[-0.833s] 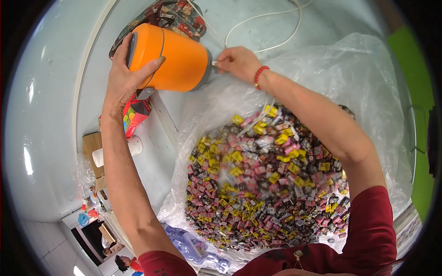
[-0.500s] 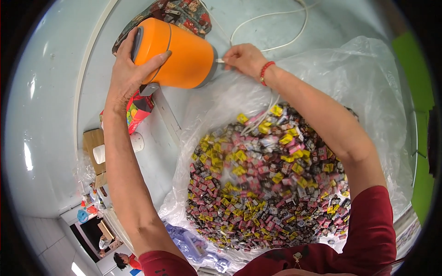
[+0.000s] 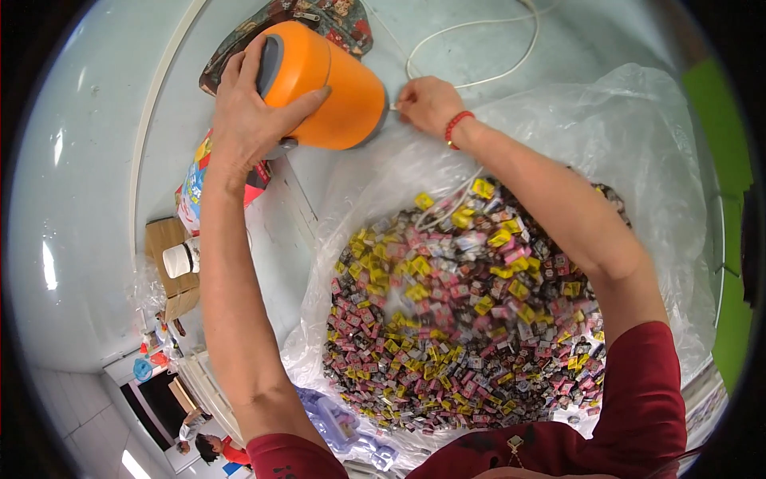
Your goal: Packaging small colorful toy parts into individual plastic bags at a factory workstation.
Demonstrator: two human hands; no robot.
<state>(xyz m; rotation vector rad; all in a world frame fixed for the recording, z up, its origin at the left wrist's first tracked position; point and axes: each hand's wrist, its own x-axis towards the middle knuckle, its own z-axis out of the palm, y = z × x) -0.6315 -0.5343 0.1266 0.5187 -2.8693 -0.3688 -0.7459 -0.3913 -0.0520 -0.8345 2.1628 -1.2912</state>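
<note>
My left hand (image 3: 255, 108) grips the grey end of an orange cylindrical device (image 3: 339, 88), which lies tilted on its side. The thumb presses along its orange wall, and the fingers wrap over the end. At the device's other grey end, my right hand (image 3: 428, 104), a red bead bracelet at its wrist, pinches the white tip of a cable (image 3: 393, 106). The tip meets that end; how deep it sits I cannot tell. Below my arms, a clear plastic bag (image 3: 622, 120) spreads around a large heap of small printed pieces (image 3: 447, 319) in pink, yellow and black.
Behind the device lies a flowered zip pouch (image 3: 343, 24). A white cord (image 3: 471, 84) loops across the pale table. Left of my left arm are a colourful packet (image 3: 191, 188), a cardboard box (image 3: 167, 239) and a white cup (image 3: 179, 259). A purple bottle (image 3: 327, 419) lies at the near edge; another person (image 3: 211, 447) is far left.
My left hand and the orange device have shifted slightly right and up. The right hand stays at the device's end with the cable tip. More of the packet shows beside my left arm.
</note>
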